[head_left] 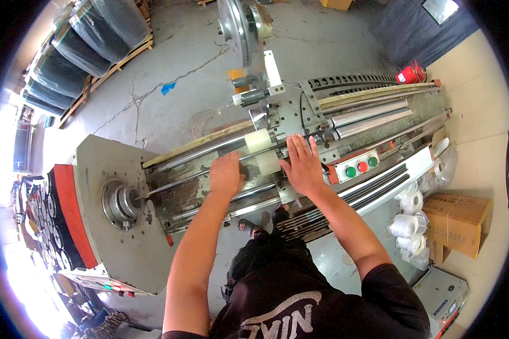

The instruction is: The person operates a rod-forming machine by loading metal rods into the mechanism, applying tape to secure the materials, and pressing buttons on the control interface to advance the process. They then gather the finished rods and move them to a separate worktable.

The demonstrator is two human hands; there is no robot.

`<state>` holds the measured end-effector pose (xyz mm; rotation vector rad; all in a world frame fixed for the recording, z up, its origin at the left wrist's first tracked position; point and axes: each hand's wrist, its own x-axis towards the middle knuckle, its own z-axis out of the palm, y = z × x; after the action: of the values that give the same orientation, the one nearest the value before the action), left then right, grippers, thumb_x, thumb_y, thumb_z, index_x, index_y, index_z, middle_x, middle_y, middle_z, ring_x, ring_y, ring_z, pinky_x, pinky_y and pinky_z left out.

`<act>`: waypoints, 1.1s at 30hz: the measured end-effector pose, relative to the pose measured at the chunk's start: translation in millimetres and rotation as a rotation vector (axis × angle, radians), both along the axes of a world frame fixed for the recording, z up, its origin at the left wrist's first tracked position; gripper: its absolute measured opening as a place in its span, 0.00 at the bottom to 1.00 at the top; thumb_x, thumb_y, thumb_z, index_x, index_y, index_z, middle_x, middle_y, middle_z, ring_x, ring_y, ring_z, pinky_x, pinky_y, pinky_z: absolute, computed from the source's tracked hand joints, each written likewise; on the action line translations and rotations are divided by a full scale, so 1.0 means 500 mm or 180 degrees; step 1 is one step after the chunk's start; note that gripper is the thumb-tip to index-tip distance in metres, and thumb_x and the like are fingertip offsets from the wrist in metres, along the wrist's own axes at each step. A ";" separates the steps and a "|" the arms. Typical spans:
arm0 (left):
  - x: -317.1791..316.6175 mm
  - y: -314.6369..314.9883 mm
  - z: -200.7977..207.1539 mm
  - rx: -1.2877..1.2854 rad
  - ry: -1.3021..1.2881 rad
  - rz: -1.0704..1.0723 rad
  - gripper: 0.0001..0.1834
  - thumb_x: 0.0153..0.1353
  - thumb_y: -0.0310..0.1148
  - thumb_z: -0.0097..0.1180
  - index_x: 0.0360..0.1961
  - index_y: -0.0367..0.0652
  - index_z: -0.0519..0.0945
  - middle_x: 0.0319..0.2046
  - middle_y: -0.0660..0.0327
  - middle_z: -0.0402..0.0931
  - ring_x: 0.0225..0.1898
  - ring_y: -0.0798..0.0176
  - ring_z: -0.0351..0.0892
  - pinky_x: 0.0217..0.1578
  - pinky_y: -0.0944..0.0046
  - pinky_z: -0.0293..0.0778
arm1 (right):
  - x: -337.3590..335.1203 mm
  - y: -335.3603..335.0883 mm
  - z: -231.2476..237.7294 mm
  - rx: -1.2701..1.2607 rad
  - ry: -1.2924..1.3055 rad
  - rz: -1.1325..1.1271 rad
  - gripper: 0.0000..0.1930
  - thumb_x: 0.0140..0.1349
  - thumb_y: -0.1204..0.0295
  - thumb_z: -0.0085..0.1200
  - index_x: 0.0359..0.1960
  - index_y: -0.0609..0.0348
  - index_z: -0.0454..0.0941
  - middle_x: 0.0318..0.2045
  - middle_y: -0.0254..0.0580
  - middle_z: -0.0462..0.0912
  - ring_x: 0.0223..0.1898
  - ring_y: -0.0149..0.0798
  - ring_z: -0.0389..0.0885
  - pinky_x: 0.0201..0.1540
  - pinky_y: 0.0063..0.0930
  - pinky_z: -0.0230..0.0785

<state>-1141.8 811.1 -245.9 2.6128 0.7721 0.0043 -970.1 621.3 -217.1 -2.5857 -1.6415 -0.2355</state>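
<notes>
A long thin metal rod (181, 181) runs from the round chuck (122, 204) on the machine's left end toward the carriage plate (289, 113). My left hand (226, 175) is closed over this rod, its fingertips hidden on the far side. Just right of it, two white plastic rollers, a far one (258, 139) and a near one (267, 163), sit on either side of the rod. My right hand (303, 166) lies palm down with fingers stretched out beside the near roller, on the carriage. Its palm hides whatever is under it.
A control box (353, 166) with green and red buttons sits right of my right hand. Several dark rods (373, 189) lie in the machine's near tray. A large wheel (238, 31) stands above the carriage. Cardboard box (457, 220) and wrapped white spools (404, 226) stand at right.
</notes>
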 end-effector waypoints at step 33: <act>-0.385 0.260 -0.137 0.0240 0.0347 0.0902 0.22 0.53 0.45 0.75 0.46 0.44 0.88 0.42 0.48 0.87 0.48 0.39 0.84 0.51 0.44 0.78 | -0.003 0.016 -0.026 0.0392 -0.0129 -0.0049 0.33 0.75 0.54 0.48 0.71 0.69 0.67 0.72 0.57 0.70 0.77 0.52 0.62 0.80 0.64 0.36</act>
<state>-1334.1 941.3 -314.2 2.5668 1.1968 -0.0283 -971.9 629.4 -230.0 -2.5193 -1.5670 -0.3796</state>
